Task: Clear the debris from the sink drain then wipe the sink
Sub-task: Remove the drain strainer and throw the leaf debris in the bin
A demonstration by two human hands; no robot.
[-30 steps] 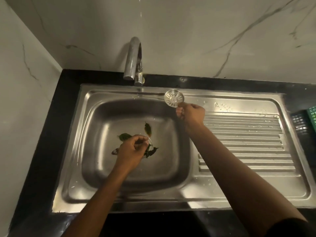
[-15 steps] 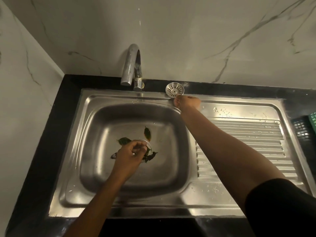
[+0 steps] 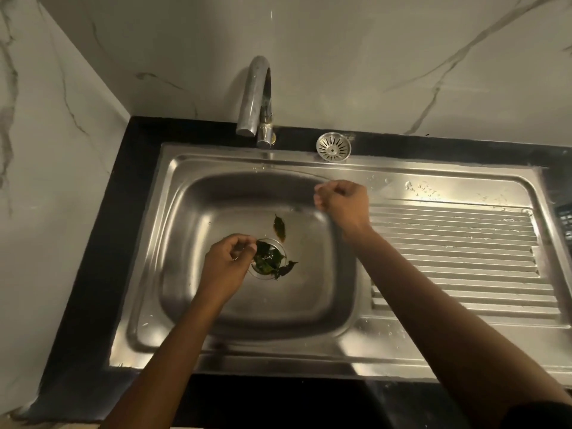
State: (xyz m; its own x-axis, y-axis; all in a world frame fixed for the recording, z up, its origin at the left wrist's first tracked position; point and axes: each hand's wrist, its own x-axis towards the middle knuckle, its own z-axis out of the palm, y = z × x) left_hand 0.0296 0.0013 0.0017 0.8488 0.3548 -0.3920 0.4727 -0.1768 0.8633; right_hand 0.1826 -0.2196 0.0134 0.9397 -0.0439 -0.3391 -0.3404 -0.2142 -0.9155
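Gathering the leaves (image 3: 270,261) from the drain (image 3: 254,273) looks like the step in hand, and it seems best done by taking the whole wet clump at once. A pinch on one edge may tear a leaf and let scraps slip down the open hole, so I would get the fingertips under the pile and lift straight up.

The left hand (image 3: 228,265) reaches down into the sink (image 3: 173,243) from the near left, wrist bent. Its thumb and fingers are curled together at the left edge of the clump and appear to pinch it, though the contact itself is small and dark. The clump lies in and over the drain at the middle of the basin floor.

One loose leaf (image 3: 279,228) lies flat just behind the drain, apart from the pile, and will need its own pick. The strainer (image 3: 333,147) sits on the black counter (image 3: 130,212) behind the sink's back rim, right of the tap (image 3: 255,100).

The right hand (image 3: 342,201) hovers over the basin's back right corner, well apart from the left hand. Its fingers are curled in with nothing visible in them, and the forearm crosses the draining board (image 3: 458,249).
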